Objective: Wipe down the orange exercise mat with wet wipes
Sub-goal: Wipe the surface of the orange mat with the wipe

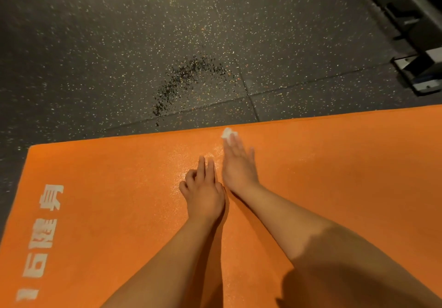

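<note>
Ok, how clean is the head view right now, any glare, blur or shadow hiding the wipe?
Head view: dim, warm light; the right hand and wet wipe are motion-blurred; sheen on the orange mat around the left hand; dark shadow bottom right; wide-angle bending at the edges.

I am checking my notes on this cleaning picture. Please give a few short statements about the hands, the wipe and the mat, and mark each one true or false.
1. The right hand presses a white wet wipe near the far edge of the orange mat. True.
2. The left hand also holds a wipe. False: it rests on the mat with nothing in it.
3. The mat lies on a wooden floor. False: the floor is dark and speckled.
4. White printed characters show on the left part of the mat. True.
5. The mat looks shiny around the hands. True.
</note>
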Demonstrator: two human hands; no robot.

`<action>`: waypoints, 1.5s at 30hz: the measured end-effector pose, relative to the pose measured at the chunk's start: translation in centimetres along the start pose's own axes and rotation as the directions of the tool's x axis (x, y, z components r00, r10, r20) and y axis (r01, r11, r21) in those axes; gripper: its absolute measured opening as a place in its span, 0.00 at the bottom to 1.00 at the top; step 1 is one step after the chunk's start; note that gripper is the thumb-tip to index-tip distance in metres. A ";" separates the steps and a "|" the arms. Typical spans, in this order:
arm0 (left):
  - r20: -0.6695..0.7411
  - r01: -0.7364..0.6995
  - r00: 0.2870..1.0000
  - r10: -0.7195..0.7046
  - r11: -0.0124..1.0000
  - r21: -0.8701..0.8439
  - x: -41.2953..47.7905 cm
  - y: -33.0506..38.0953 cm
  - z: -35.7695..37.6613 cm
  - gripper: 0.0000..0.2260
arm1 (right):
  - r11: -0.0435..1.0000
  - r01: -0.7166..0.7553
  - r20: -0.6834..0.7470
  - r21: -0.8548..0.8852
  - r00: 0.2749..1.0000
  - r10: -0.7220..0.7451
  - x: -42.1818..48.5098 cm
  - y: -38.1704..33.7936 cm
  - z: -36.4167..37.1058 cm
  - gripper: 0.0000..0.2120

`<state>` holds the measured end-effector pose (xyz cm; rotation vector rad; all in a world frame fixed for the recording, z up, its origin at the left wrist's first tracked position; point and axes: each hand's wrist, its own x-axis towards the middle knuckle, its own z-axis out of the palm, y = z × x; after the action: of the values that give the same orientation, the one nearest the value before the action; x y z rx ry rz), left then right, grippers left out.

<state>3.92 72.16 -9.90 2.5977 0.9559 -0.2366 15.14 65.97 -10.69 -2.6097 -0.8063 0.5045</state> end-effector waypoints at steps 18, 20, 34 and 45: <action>-0.039 0.087 0.995 -0.095 0.979 -0.184 2.3 -3.5 -0.8 0.25 | 0.990 0.128 0.057 -0.062 0.991 -0.125 3.5 -2.2 0.4 0.42; -0.043 0.082 0.995 -0.094 0.973 -0.217 2.1 -3.5 -0.5 0.26 | 0.998 -0.013 -0.007 -0.059 1.000 0.013 4.1 -1.9 0.1 0.43; -0.130 0.235 0.952 -0.278 0.932 -0.276 -3.5 -5.4 1.2 0.28 | 0.846 0.530 0.173 -0.064 0.840 -0.514 -1.5 -2.7 4.4 0.33; -0.046 0.209 0.974 -0.222 0.957 -0.200 -12.9 -4.2 2.6 0.27 | 0.842 0.539 0.292 -0.014 0.808 -0.512 -11.9 -0.8 4.2 0.31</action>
<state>-8.66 66.49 -9.91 2.3383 1.2241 -0.1050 3.76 60.53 -11.25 -2.2630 -1.6225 0.6801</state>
